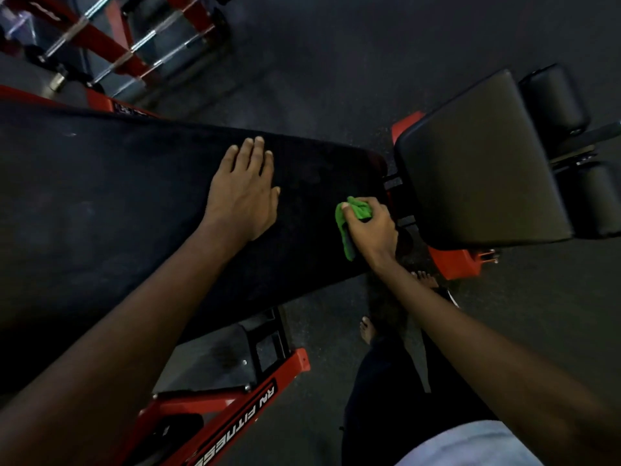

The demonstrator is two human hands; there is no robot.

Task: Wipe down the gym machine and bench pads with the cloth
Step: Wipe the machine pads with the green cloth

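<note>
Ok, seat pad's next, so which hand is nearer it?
Right. The right hand, gripping the cloth, is beside the seat pad; the left hand lies flat farther off on the long pad.

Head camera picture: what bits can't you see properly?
Head view only.
- Long pad: left end cut off by the picture edge.
- Cloth: partly hidden inside the right hand.
- Frame lettering: runs off the bottom edge.
- Rack, top left: blurred and dim.
</note>
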